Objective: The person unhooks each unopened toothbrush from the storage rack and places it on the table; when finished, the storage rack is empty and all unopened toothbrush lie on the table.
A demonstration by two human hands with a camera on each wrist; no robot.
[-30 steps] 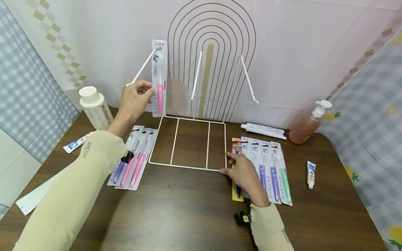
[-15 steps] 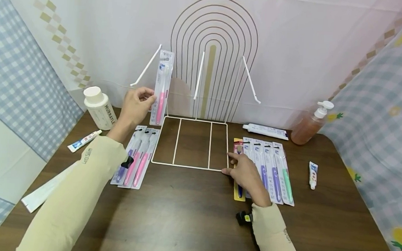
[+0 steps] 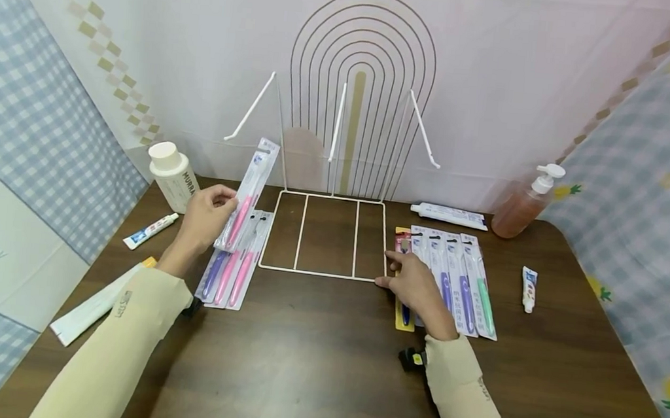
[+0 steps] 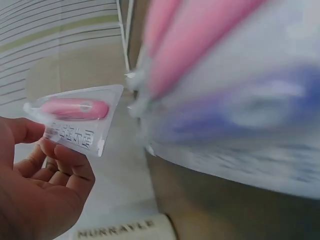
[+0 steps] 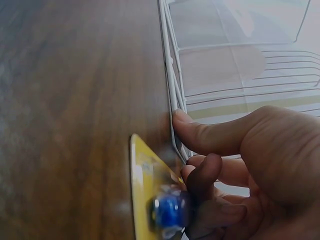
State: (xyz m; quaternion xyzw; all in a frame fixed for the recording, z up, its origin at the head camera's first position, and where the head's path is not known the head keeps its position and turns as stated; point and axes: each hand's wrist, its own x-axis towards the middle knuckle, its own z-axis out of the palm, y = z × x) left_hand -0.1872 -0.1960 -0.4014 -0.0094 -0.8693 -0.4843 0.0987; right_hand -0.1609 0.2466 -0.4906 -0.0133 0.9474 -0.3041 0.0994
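My left hand [image 3: 201, 215] pinches the edge of a packaged toothbrush [image 3: 255, 175] with a pink handle. The pack is tilted and overlaps the row of toothbrush packs [image 3: 242, 279] on the left of the table, with pink and purple handles. In the left wrist view, thumb and fingertips grip the clear pack [image 4: 82, 107]. At the right front corner of a white wire rack [image 3: 324, 274], my right hand [image 3: 417, 284] holds the base wire between thumb and fingers. The rack's three upper arms carry nothing. Beside that hand lies a yellow-backed toothbrush pack [image 3: 402, 319], partly covered.
More toothbrush packs [image 3: 469, 305] with purple and green handles lie at the right. Around them are a toothpaste tube [image 3: 452, 215], a small tube [image 3: 529, 290] and a pump bottle [image 3: 521, 207]. A white bottle [image 3: 173, 176] and tubes [image 3: 150, 230] stand or lie left.
My left hand has brought the pink toothbrush pack down from beside the rack's left arm, tilting it toward the packs on the left. The right hand keeps its place on the rack corner.
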